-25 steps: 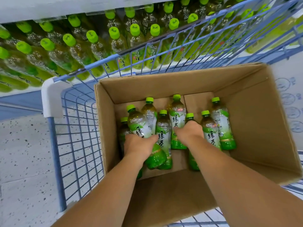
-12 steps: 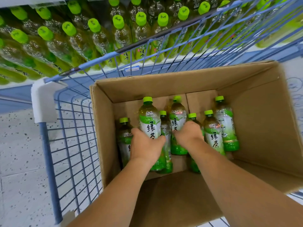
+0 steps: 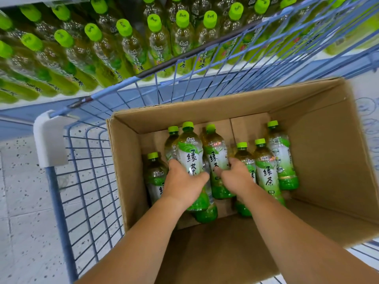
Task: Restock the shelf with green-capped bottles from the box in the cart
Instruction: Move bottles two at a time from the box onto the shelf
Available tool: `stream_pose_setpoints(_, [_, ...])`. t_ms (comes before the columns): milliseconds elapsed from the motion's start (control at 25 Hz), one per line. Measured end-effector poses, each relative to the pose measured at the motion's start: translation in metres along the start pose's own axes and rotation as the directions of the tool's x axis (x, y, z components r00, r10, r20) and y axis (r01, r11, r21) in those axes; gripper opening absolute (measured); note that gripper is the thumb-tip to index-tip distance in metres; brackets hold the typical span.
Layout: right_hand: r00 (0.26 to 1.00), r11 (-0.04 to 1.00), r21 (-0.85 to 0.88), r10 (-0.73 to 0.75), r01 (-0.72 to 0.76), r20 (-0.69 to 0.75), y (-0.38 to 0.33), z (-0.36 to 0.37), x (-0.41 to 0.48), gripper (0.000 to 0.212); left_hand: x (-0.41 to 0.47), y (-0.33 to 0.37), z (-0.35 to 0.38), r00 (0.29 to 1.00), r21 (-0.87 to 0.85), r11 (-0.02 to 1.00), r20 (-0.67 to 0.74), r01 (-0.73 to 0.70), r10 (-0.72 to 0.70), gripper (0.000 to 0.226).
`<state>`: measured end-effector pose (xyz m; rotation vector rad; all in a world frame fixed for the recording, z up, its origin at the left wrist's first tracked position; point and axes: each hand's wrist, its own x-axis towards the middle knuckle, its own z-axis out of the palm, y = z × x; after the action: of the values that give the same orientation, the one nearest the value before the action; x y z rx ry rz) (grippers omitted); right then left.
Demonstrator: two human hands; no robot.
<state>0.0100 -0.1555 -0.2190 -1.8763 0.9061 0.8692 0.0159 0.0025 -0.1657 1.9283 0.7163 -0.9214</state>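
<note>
An open cardboard box (image 3: 320, 140) stands in a blue wire cart (image 3: 86, 181). Several green-capped tea bottles stand inside it. My left hand (image 3: 182, 183) grips one bottle (image 3: 189, 152) around its middle and holds it raised above the others. My right hand (image 3: 235, 177) is curled round a second bottle (image 3: 215, 152) just to the right of the first. Three bottles (image 3: 266, 173) stand untouched at the right of my right hand, and one (image 3: 155, 175) stands against the box's left wall. Beyond the cart, the shelf (image 3: 123, 48) holds rows of green-capped bottles.
The cart's white corner cap (image 3: 49, 138) and blue rim (image 3: 184, 64) lie between the box and the shelf. Speckled grey floor (image 3: 22, 201) shows at the left. A white printed carton (image 3: 369, 111) sits at the right edge.
Both hands have lifted their bottles higher in the box. The left-hand bottle now stands clear above its neighbours. The view has moved closer to the shelf.
</note>
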Motion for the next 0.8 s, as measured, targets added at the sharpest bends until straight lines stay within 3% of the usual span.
stream_pose_setpoints(160, [0.998,0.957,0.287,0.036,-0.047,0.044,0.004,-0.009,-0.012,0.030,-0.011,0.002,-0.014,1.000,0.007,1.000,0.028,0.002,-0.002,0.055])
stream_pose_setpoints(280, [0.994,0.903,0.418,0.076,-0.101,0.075,0.003,-0.020,-0.031,0.046,-0.023,0.004,-0.021,1.000,-0.008,1.000,0.027,-0.005,0.006,0.055])
stream_pose_setpoints(320, [0.995,0.890,0.444,0.081,-0.102,0.066,0.004,-0.025,-0.038,0.050,-0.030,0.006,-0.024,1.000,-0.012,1.000,0.030,-0.010,0.011,0.054])
stream_pose_setpoints(520, [0.997,0.868,0.490,0.074,-0.083,0.038,-0.011,-0.053,-0.100,0.026,-0.074,0.025,-0.046,0.997,-0.012,0.999,0.063,-0.045,0.045,0.054])
stream_pose_setpoints(800, [0.999,0.845,0.534,-0.001,0.022,-0.040,-0.038,-0.066,-0.204,0.048,-0.154,0.048,-0.097,0.986,0.010,0.987,0.055,-0.161,0.160,0.053])
